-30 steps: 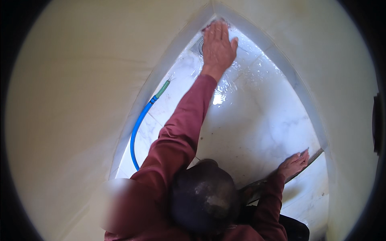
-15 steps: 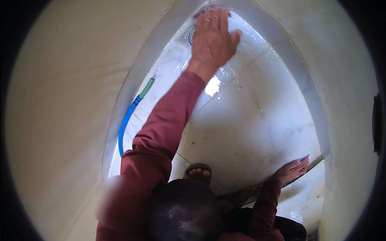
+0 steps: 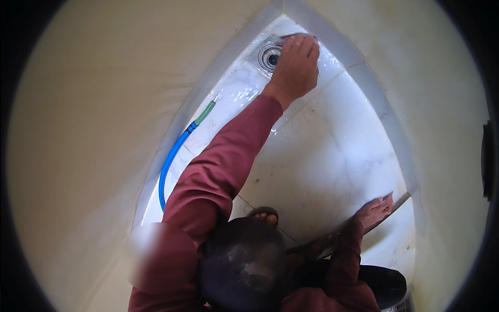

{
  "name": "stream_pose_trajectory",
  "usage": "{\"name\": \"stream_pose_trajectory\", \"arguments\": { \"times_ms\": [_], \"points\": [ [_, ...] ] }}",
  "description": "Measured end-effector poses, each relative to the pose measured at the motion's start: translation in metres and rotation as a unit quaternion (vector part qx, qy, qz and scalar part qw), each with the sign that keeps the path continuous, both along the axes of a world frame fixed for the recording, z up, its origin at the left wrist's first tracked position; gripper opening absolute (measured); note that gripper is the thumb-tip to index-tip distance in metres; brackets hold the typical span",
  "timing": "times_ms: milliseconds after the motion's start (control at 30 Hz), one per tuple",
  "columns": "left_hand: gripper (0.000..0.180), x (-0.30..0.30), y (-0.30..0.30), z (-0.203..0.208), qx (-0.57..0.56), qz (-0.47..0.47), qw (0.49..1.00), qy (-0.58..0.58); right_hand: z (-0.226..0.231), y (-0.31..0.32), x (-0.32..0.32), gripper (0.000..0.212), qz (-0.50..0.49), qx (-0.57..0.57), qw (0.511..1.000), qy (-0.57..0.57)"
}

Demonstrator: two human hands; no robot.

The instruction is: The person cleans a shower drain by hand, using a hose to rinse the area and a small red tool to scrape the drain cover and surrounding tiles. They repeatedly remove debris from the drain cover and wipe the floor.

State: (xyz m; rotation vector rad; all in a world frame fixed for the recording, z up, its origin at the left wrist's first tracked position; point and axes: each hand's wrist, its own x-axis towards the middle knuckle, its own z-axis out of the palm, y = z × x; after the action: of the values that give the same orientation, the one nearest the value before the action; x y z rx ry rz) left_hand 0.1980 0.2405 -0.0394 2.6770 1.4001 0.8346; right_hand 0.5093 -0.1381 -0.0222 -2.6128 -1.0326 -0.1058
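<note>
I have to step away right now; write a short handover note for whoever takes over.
Left hand: stretched out, palm down over something it mostly hides, beside the round metal floor drain in the far corner.
Right hand: flat on the dark threshold strip, holding nothing.
Blue hose with green tip lies along the left wall.
White marble floor tiles look wet and glossy.
The rest of the work cannot be judged.

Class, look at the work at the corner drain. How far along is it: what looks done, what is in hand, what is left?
Done: the floor is wet and glossy, and the hose lies unheld along the wall.
In hand: the left hand presses at the drain, while the right hand braces flat on the sill.
Left: the drain is partly covered, so its state cannot be judged.
</note>
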Motion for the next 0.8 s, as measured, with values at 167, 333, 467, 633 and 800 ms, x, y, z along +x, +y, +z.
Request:
{"name": "stream_pose_trajectory", "arguments": {
  "times_ms": [167,333,467,633,800],
  "points": [
    [0.04,-0.002,-0.004,0.005,-0.036,0.071,0.991,-0.104,-0.004,-0.008,0.011,0.052,0.025,-0.021,0.999,-0.038],
    [0.02,-0.003,0.029,0.003,-0.066,0.231,0.968,-0.068,0.0,-0.006,0.004,0.052,0.031,-0.013,0.999,-0.014],
    [0.01,0.02,0.032,0.019,-0.15,0.338,0.859,-0.354,-0.001,-0.011,0.009,0.052,0.027,-0.018,0.999,-0.027],
    [0.029,0.064,0.046,0.027,-0.131,0.266,0.695,-0.655,-0.002,-0.008,0.008,0.053,0.014,-0.024,0.999,-0.021],
    [0.061,0.083,0.048,0.013,-0.098,0.129,0.657,-0.737,0.001,-0.002,0.003,0.053,0.014,-0.038,0.998,-0.037]
  ]
}}
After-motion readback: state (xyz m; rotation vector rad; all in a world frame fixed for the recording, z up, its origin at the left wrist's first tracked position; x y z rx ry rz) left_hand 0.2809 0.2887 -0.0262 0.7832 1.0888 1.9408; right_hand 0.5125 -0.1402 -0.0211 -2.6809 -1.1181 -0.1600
